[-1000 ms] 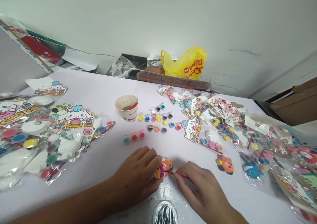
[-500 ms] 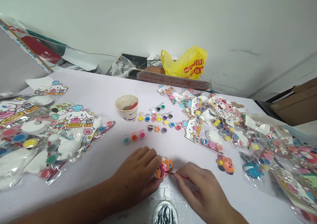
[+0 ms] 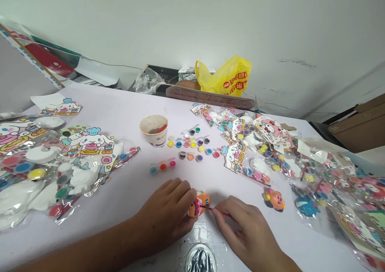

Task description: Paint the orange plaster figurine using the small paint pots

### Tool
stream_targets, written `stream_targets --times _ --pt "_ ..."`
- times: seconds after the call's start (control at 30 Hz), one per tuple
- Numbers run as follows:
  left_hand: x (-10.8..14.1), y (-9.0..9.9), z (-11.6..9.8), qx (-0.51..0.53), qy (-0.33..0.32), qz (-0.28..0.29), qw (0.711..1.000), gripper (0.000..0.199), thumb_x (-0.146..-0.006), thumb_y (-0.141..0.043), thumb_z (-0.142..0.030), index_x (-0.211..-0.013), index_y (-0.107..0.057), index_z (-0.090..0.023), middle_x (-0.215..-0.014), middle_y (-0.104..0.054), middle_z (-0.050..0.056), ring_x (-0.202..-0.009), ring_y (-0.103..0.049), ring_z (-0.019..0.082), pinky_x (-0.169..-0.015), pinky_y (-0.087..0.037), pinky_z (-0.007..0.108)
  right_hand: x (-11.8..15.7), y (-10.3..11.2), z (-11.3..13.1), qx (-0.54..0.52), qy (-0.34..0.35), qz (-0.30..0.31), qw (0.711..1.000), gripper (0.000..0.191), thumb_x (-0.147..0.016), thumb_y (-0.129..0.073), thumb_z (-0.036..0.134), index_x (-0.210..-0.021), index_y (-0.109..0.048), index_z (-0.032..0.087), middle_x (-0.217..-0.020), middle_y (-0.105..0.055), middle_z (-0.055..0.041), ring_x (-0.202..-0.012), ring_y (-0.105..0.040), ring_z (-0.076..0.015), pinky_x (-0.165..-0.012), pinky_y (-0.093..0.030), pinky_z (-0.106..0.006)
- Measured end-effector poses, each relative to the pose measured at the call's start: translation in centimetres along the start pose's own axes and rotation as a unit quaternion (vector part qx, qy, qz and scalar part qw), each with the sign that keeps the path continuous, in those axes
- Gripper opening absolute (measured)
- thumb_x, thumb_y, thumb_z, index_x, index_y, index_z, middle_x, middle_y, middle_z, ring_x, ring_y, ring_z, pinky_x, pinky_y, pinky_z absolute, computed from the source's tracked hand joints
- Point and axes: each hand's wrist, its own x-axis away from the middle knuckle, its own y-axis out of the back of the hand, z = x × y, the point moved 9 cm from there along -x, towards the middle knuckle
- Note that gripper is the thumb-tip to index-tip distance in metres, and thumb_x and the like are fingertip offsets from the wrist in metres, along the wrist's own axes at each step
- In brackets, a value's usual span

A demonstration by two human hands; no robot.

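My left hand (image 3: pixel 171 208) is closed around the left side of a small painted figurine (image 3: pixel 203 200), mostly orange with pink, purple, white and blue patches. Its left part is hidden behind my fingers. Between the thumb and fingers of my right hand (image 3: pixel 243 224) is a thin red paintbrush (image 3: pixel 221 212), its tip touching the figurine's painted front. Beyond my hands lie several small paint pots, among them a strip with an orange pot (image 3: pixel 163 167). A paper cup (image 3: pixel 153 130) with a red handle leaning inside stands behind them.
Plastic-bagged painting kits (image 3: pixel 84 175) cover the table's left side, and more kits (image 3: pixel 300 163) spread over the right. An orange painted figurine (image 3: pixel 274 199) and a blue one (image 3: pixel 307 206) lie right of my hands. At the back hangs a yellow bag (image 3: pixel 225 77).
The brush tip has shifted slightly up and to the right across the figurine. My left hand keeps its hold in the same spot.
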Motion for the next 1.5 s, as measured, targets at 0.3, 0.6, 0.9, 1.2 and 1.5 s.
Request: stream_targets --times 0.3,0.6,0.9,1.2,1.5 --pt "0.0 -0.1 0.1 0.004 0.001 0.001 1.000 0.023 -0.084 -0.059 -0.012 -0.102 -0.048 -0.020 -0.096 -0.056 0.004 -0.084 -0.047 0.023 -0.072 -0.039 0.036 0.1 0.2 0.2 -0.007 0.007 -0.014 1.000 0.016 -0.094 -0.052 0.016 -0.081 -0.061 0.019 -0.064 -0.062 0.0000 -0.053 -0.057 -0.0127 -0.050 -0.041 -0.025" --pt "-0.1 -0.3 0.3 0.015 0.013 0.009 1.000 0.021 -0.083 -0.057 -0.010 -0.098 -0.048 -0.021 -0.094 -0.055 0.003 -0.083 -0.046 0.022 -0.072 -0.038 0.035 0.2 -0.1 -0.5 -0.005 -0.011 0.005 1.000 0.014 -0.095 -0.053 0.018 -0.084 -0.062 0.019 -0.066 -0.062 0.0003 -0.054 -0.059 -0.0122 -0.052 -0.042 -0.025" --pt "-0.5 -0.4 1.5 0.031 0.069 0.019 0.997 0.019 -0.075 -0.057 -0.010 -0.087 -0.047 -0.021 -0.089 -0.052 0.003 -0.082 -0.045 0.022 -0.072 -0.038 0.035 -0.1 0.4 -3.0 -0.068 -0.096 -0.022 0.993 0.022 -0.097 -0.050 0.028 -0.077 -0.057 0.021 -0.068 -0.058 0.0010 -0.058 -0.054 -0.0126 -0.052 -0.040 -0.023" --pt "0.0 0.0 2.0 0.016 0.084 -0.042 0.995 0.016 -0.077 -0.055 -0.016 -0.090 -0.046 -0.020 -0.090 -0.051 0.004 -0.085 -0.044 0.023 -0.080 -0.036 0.039 -4.6 2.7 -5.0 -0.031 -0.172 -0.003 0.985 0.027 -0.100 -0.041 0.042 -0.086 -0.054 0.022 -0.071 -0.054 0.0012 -0.064 -0.051 -0.0157 -0.058 -0.040 -0.026" --pt "-0.2 -0.8 2.7 0.019 0.121 0.000 0.992 0.019 -0.069 -0.057 -0.018 -0.085 -0.048 -0.020 -0.092 -0.053 0.004 -0.085 -0.043 0.023 -0.076 -0.035 0.039 -16.0 2.6 -1.4 0.099 -0.048 0.104 0.989 0.012 -0.092 -0.052 0.026 -0.085 -0.061 0.022 -0.080 -0.065 -0.0018 -0.073 -0.058 -0.0177 -0.063 -0.036 -0.027"
